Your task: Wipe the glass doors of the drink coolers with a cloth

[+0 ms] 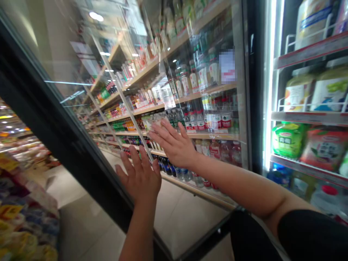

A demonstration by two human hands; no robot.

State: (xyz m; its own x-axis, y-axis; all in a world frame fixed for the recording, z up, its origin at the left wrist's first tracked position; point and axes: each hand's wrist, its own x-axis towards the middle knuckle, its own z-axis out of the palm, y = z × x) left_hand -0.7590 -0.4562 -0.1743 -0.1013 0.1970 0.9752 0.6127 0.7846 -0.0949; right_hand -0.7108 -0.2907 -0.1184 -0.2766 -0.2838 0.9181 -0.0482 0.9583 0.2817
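Note:
A glass cooler door with a dark frame stands swung out in front of me. My left hand is raised with its fingers spread at the glass, near the frame's left side. Higher and to the right, my right hand reaches across with its fingers stretched out flat toward the same pane. Neither hand visibly holds anything. Whether the palms touch the glass or hover just off it, I cannot tell. A pale patch beyond the right fingertips is too blurred to name.
At right, lit cooler shelves carry jars, a green bag and a red bag. Shelves of bottles show in the glass. Packaged goods are stacked at lower left beside the tiled floor.

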